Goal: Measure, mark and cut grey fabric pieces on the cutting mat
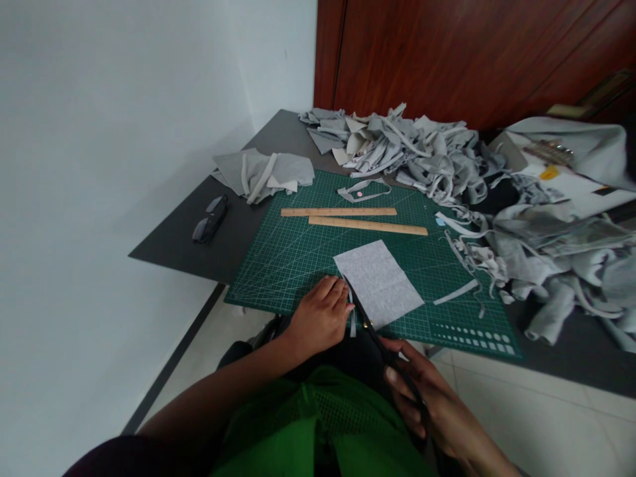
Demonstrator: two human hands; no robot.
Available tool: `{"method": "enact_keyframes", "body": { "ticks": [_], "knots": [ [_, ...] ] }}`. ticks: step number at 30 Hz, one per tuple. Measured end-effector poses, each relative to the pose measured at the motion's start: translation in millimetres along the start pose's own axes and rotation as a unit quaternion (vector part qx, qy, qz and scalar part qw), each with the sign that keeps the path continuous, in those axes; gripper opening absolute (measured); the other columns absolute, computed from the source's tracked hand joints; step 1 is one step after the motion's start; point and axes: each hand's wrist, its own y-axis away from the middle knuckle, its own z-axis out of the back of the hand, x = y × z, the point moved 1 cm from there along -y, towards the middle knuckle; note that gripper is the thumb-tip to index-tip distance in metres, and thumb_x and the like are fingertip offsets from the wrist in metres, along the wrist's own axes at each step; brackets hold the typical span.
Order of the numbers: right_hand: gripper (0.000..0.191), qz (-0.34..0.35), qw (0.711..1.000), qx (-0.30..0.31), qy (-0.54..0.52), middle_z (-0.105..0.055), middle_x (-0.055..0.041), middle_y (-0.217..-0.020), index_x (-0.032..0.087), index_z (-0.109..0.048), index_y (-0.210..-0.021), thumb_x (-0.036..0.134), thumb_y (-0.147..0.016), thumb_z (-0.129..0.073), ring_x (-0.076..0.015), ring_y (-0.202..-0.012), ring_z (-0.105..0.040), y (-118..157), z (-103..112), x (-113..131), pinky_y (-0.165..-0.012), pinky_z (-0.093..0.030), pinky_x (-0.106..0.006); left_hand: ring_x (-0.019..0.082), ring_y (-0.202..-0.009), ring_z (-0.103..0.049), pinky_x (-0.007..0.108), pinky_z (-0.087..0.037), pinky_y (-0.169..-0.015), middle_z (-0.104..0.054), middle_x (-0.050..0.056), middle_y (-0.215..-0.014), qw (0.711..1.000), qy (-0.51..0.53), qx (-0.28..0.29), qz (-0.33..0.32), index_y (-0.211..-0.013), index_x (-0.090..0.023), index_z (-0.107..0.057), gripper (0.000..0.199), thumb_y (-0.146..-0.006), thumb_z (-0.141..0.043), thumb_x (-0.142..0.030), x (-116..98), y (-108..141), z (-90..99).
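Green garment (278,430) nearest. Right hand (434,397) curled round black scissors (373,336), blades along grey cloth square's (381,281) left edge, on cutting mat (283,265). Left hand (320,317) closed, apparently pinching narrow strip (353,323). Trim looks mostly done; full separation unclear.

One bright green top (278,434), front portion with a perforated mesh panel (342,411) and a lengthwise central opening, dark beneath. One dark sleeve (119,457), left upper arm, forearm uncovered. Dark legwear (342,354), details indistinct. Both hands bare, gloveless.
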Motion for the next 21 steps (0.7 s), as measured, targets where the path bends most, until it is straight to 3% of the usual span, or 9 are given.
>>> {"method": "enact_keyframes", "body": {
  "ticks": [10,21],
  "knots": [
    [0.059,-0.002,0.999,-0.002,-0.044,-0.047,0.0115,-0.067,0.029,-0.054,-0.124,0.055,-0.08,-0.083,-0.0018,-0.039,-0.03,-7,4,0,-0.031,-0.027,-0.012,0.032,-0.119,-0.065,0.046,-0.055,-0.108,-0.074,0.02,-0.123,1.0,-0.012,-0.019,-0.016,-0.12,0.0,-0.071,0.036,-0.105,-0.05,-0.025,1,0,-0.2],
    [0.057,-0.005,0.998,0.015,-0.065,-0.043,0.0127,-0.066,0.028,-0.052,-0.113,0.056,-0.076,-0.084,-0.002,-0.04,-0.026,-20,-1,15,-0.03,-0.024,-0.011,0.03,-0.12,-0.066,0.047,-0.056,-0.107,-0.074,0.018,-0.122,1.0,0.017,-0.004,0.0,-0.123,-0.006,-0.07,0.032,-0.104,-0.05,-0.023,1,-1,3.0]
  ]
}}
